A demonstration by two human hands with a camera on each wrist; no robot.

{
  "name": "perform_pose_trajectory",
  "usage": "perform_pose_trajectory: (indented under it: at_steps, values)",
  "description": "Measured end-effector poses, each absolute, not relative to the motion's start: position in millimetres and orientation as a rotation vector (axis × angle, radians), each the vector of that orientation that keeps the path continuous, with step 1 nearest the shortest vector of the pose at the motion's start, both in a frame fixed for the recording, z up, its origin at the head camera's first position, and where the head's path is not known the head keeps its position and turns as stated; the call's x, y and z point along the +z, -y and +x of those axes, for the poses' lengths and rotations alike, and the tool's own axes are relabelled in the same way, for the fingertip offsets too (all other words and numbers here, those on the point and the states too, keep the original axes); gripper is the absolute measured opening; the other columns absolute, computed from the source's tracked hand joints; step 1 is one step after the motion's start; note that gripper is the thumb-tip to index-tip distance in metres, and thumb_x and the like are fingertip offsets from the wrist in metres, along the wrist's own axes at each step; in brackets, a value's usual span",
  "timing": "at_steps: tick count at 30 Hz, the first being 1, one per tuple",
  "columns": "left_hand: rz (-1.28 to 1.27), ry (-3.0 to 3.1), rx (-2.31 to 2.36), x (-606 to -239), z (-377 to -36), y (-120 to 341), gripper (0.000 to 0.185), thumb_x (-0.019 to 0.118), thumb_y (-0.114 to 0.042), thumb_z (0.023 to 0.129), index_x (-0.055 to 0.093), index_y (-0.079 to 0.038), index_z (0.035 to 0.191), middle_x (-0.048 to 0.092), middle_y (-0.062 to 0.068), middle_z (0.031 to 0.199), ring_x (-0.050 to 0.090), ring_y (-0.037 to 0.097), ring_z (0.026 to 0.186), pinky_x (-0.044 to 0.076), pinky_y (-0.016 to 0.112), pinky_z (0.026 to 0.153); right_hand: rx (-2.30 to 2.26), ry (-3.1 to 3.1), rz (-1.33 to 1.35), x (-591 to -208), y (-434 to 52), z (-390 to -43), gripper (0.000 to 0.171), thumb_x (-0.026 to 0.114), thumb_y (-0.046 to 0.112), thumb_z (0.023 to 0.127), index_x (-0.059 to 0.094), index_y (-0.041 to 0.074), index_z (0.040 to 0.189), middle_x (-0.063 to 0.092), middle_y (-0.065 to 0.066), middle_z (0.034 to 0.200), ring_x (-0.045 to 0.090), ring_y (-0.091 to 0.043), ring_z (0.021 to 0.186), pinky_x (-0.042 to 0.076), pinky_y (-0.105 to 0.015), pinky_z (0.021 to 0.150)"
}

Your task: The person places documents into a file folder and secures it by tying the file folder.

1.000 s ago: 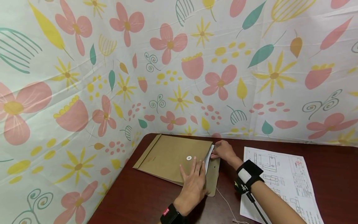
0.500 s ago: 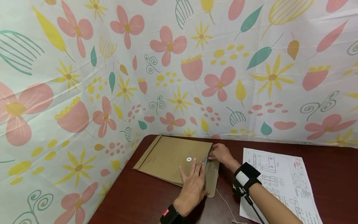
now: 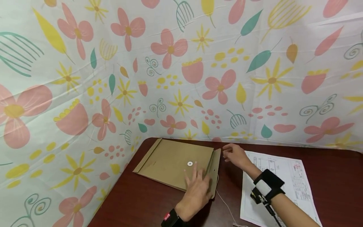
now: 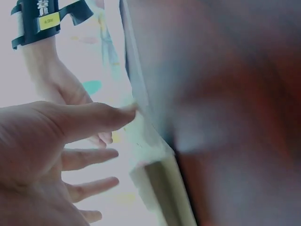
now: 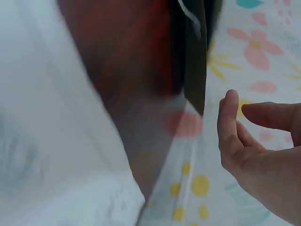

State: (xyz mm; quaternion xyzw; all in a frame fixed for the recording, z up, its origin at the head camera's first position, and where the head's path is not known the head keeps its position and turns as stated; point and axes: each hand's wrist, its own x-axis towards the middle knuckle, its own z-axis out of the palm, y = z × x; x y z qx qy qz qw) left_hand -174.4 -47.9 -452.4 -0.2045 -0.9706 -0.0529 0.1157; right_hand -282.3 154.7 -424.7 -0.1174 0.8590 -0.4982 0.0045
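A brown paper envelope with a white button closure lies flat on the dark red table. My left hand rests flat on its near right corner, fingers spread. The envelope's flap lies open to the right, a white string trailing from it. My right hand hovers just right of the flap, fingers relaxed and holding nothing. In the wrist views the left hand and the right hand both show loose, straight fingers.
A white sheet with printed technical drawings lies on the table to the right, under my right forearm. A floral cloth walls the table at the back and left. Bare table shows at the far right.
My right hand let go of the white paper at the envelope's mouth and pulled away to the right. The paper no longer shows outside the envelope. The left hand stays pressed on it.
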Motion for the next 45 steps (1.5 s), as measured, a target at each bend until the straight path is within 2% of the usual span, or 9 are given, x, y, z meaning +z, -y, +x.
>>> perform_pose_trajectory:
  at_steps: [9, 13, 19, 24, 31, 34, 38, 42, 45]
  values:
    - [-0.885, 2.633, -0.308, -432, -172, 29, 0.034, 0.073, -0.030, 0.090, 0.068, -0.019, 0.122, 0.059, -0.003, 0.127, 0.032, 0.025, 0.149, 0.031, 0.064, 0.112, -1.320, -2.953, -0.384, -393, -209, -279, 0.033, 0.052, 0.011, 0.101, 0.056, -0.010, 0.127, 0.061, -0.032, 0.119, 0.064, -0.041, 0.099, 0.057, -0.039, 0.072]
    - [-0.980, 2.576, -0.307, -433, -174, 22, 0.032, 0.070, -0.032, 0.093, 0.069, -0.016, 0.120, 0.062, -0.005, 0.118, 0.043, 0.020, 0.141, 0.038, 0.043, 0.115, -1.202, -3.046, -0.340, -384, -231, -273, 0.035, 0.053, 0.013, 0.101, 0.056, -0.011, 0.126, 0.059, -0.034, 0.121, 0.061, -0.046, 0.105, 0.056, -0.045, 0.076]
    - [-1.064, 2.553, -0.253, -441, -172, 9, 0.038, 0.070, -0.041, 0.091, 0.069, -0.016, 0.119, 0.060, -0.006, 0.117, 0.053, 0.010, 0.118, 0.042, 0.015, 0.101, -1.058, -3.109, -0.243, -389, -267, -259, 0.040, 0.054, 0.017, 0.101, 0.053, -0.013, 0.126, 0.054, -0.038, 0.123, 0.055, -0.052, 0.107, 0.050, -0.055, 0.079]
    - [-1.184, 2.628, -0.166, -442, -173, 2, 0.037, 0.071, -0.045, 0.089, 0.070, -0.023, 0.119, 0.059, -0.011, 0.120, 0.053, 0.007, 0.115, 0.043, 0.012, 0.095, -0.984, -3.123, -0.184, -397, -298, -252, 0.047, 0.056, 0.019, 0.100, 0.049, -0.018, 0.127, 0.053, -0.042, 0.120, 0.056, -0.053, 0.102, 0.050, -0.055, 0.076]
    - [-1.315, 2.706, -0.082, -438, -176, -5, 0.042, 0.075, -0.041, 0.086, 0.068, -0.024, 0.124, 0.060, -0.010, 0.131, 0.051, 0.006, 0.126, 0.043, 0.012, 0.099, -0.898, -3.106, -0.073, -407, -333, -246, 0.063, 0.060, 0.022, 0.097, 0.038, -0.027, 0.129, 0.044, -0.049, 0.120, 0.050, -0.059, 0.101, 0.049, -0.059, 0.076]
    - [-1.350, 2.736, -0.051, -436, -178, -7, 0.046, 0.077, -0.041, 0.084, 0.067, -0.026, 0.126, 0.059, -0.010, 0.133, 0.051, 0.004, 0.126, 0.044, 0.011, 0.096, -0.816, -3.088, -0.006, -414, -343, -245, 0.076, 0.064, 0.028, 0.094, 0.032, -0.034, 0.126, 0.039, -0.054, 0.116, 0.049, -0.062, 0.097, 0.049, -0.060, 0.076]
    - [-1.395, 2.747, -0.040, -437, -180, -10, 0.050, 0.079, -0.042, 0.081, 0.066, -0.026, 0.127, 0.060, -0.012, 0.129, 0.052, 0.002, 0.122, 0.043, 0.009, 0.092, -0.777, -2.951, 0.170, -427, -353, -244, 0.103, 0.070, 0.043, 0.088, 0.018, -0.040, 0.122, 0.033, -0.058, 0.107, 0.053, -0.057, 0.086, 0.054, -0.050, 0.067]
    - [-1.409, 2.764, -0.003, -437, -182, -12, 0.057, 0.080, -0.045, 0.078, 0.065, -0.025, 0.129, 0.060, -0.011, 0.133, 0.049, 0.006, 0.132, 0.037, 0.013, 0.107, -0.788, -2.826, 0.361, -436, -353, -244, 0.122, 0.073, 0.050, 0.083, 0.004, -0.038, 0.128, 0.026, -0.058, 0.109, 0.051, -0.055, 0.089, 0.056, -0.043, 0.062]
    - [-1.397, 2.809, 0.003, -436, -184, -13, 0.060, 0.079, -0.047, 0.077, 0.064, -0.025, 0.131, 0.058, -0.009, 0.138, 0.044, 0.012, 0.140, 0.031, 0.018, 0.115, -0.736, -2.807, 0.379, -437, -351, -244, 0.114, 0.076, 0.047, 0.082, 0.015, -0.037, 0.128, 0.032, -0.053, 0.106, 0.048, -0.051, 0.088, 0.053, -0.045, 0.066]
